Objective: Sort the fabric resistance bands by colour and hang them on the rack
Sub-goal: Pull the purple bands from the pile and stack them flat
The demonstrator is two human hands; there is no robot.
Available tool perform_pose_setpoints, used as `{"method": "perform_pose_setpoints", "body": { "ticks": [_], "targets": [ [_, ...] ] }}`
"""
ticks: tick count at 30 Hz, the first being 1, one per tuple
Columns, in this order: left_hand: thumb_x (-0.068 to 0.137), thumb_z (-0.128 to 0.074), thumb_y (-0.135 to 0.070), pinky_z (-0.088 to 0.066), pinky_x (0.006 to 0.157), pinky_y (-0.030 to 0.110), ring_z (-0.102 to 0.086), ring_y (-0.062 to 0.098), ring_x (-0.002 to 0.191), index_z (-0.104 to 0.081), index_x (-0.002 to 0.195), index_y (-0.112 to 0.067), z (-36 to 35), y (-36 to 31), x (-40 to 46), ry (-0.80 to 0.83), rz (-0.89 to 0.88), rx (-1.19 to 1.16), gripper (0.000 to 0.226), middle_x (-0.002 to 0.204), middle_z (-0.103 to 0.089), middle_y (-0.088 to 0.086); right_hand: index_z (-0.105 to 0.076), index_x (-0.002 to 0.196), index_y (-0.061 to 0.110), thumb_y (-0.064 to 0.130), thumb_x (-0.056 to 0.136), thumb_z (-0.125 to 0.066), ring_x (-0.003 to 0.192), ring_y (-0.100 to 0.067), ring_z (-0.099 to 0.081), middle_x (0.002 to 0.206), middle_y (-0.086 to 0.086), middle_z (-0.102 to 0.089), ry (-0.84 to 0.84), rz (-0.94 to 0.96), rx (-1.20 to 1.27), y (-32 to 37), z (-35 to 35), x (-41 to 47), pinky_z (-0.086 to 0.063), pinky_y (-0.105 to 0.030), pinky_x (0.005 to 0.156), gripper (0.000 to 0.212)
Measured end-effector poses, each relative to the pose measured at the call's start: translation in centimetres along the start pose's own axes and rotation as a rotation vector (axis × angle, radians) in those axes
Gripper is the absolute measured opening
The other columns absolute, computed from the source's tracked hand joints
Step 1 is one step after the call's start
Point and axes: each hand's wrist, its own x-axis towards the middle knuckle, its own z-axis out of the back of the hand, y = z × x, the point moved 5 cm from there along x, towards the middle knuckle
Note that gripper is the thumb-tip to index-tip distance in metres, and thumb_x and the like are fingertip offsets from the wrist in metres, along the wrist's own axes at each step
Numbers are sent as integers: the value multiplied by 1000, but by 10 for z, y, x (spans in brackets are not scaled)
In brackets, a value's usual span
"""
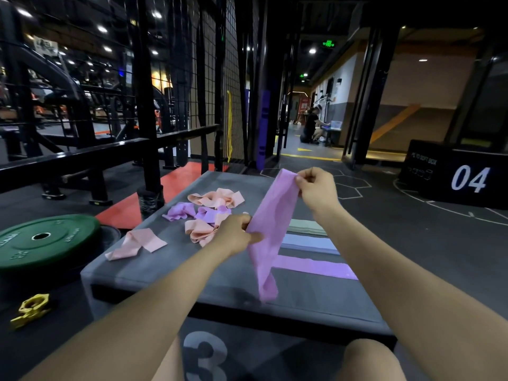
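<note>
- A long purple fabric resistance band [270, 229] is held up in the air above the grey tabletop [170, 266].
- The right hand [316, 188] pinches the top end of the purple band, high and far from the body.
- The left hand [236, 233] grips the same band lower down, near its middle.
- The band's bottom end hangs loose and curls over the near edge of the tabletop.
- Three bands lie flat and straight on the right side of the tabletop: a pale green fabric band [308, 226] farthest, a light blue fabric band [310, 243] next, and a second flat purple fabric band [316, 266] nearest.
- A messy heap sits past the left hand: crumpled peach fabric bands [217, 198], crumpled purple bands [180, 211] and another bunch of peach bands [199, 231] touching them.
- One peach band [137, 243] lies alone by the left edge of the tabletop.
- The front of the box under the tabletop shows a big grey number 3 [204, 356].
- On the floor to the left are a round green weight plate [44, 240] and a yellow barbell clip [30, 310].
- Behind stands a black wire mesh rack [209, 78] with a yellow cord [229, 125] hanging on it.
- Far right sits a black box marked 04 [467, 177].
</note>
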Motion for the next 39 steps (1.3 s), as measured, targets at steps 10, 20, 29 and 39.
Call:
{"method": "perform_pose_setpoints", "body": {
  "ticks": [10, 20, 29, 39],
  "targets": [
    [79, -58, -8, -15, 48, 27, -24, 15, 55, -25, 55, -17, 3, 56, -15, 185, 110, 445, 43, 57, -26, -2, -67, 99, 8, 4, 92, -53, 85, -22, -56, 90, -5, -62, -236, -247, 90, -48, 30, 1, -50, -34, 81, 16],
    [81, -68, -34, -36, 64, 23, -44, 16, 71, -66, 84, -6, 20, 80, -22, 55, 374, -224, 29, 77, -53, 0, -67, 100, 8, 5, 93, -50, 86, -23, -58, 97, -9, -64, -333, -308, 61, -74, 48, 0, -50, -33, 82, 18],
    [87, -39, -7, -51, 84, 40, -69, 13, 73, -62, 91, -16, 17, 59, -26, 100, 281, -1277, 26, 78, -71, 1, -66, 104, 6, 3, 93, -48, 83, -23, -56, 97, -11, -61, -374, -389, -4, -97, 60, -7, -43, -28, 72, 21],
    [88, -54, 7, -45, 44, 13, -55, 9, 52, -61, 85, -17, 9, 87, -14, -73, 445, -740, 25, 71, -64, 2, -67, 101, 6, 3, 91, -51, 81, -23, -56, 92, -10, -63, -345, -422, 27, -107, 66, -4, -47, -30, 74, 19]
  ]
}}
